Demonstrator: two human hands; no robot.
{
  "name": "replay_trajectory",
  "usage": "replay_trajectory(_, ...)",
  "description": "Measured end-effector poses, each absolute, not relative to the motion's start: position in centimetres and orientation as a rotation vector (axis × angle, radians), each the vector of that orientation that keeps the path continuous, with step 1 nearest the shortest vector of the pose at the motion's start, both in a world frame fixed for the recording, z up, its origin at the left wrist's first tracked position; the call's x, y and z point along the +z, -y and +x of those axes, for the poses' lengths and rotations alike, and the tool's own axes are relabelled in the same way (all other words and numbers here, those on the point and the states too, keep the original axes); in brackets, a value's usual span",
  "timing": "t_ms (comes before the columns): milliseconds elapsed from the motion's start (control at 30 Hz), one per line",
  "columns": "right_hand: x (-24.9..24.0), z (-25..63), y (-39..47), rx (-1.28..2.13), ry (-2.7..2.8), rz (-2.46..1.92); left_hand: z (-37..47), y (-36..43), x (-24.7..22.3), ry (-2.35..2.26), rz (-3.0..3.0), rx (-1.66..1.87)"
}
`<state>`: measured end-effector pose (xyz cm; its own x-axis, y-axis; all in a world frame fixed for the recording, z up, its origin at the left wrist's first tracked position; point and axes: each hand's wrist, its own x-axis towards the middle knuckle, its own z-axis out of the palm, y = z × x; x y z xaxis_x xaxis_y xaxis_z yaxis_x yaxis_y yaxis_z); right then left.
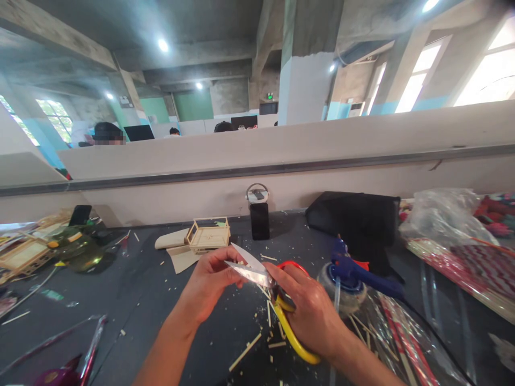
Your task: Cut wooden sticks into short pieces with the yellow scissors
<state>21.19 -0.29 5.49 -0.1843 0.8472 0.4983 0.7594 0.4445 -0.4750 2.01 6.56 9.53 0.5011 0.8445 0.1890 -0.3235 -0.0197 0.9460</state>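
My right hand (311, 308) grips a pair of scissors (257, 276) with red and yellow handles, the blades parted and pointing left. Close to the blades, my left hand (207, 284) is closed in a pinch. What sits between its fingertips is too small and too covered to make out, with only a pale bit showing. Thin wooden sticks (245, 352) and small offcuts lie scattered on the dark tabletop below the hands. Behind my left hand stands a small wooden frame model (209, 236), beside a piece of tan card (182, 259).
A phone (259, 221) leans upright at the back. To the right, a blue glue gun (366, 277) rests by a jar (346, 295), near a black bag (354, 212) and plastic-wrapped packs (446, 217). At left are a greenish glass vessel (78, 251) and another wooden model (24, 254).
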Motion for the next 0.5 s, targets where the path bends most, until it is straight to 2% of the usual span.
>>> replay_trajectory(300, 5.39, 21.42, 0.21, 0.154, 1.994, -1.375, 1.58, -6.74, 9.32, -0.473, 1.210, 0.934)
replay_trajectory(500, 5.52, 21.28, 0.07, 0.318, 1.813, -1.281, 1.83, -7.16, 9.50, -0.515, 1.054, 0.951)
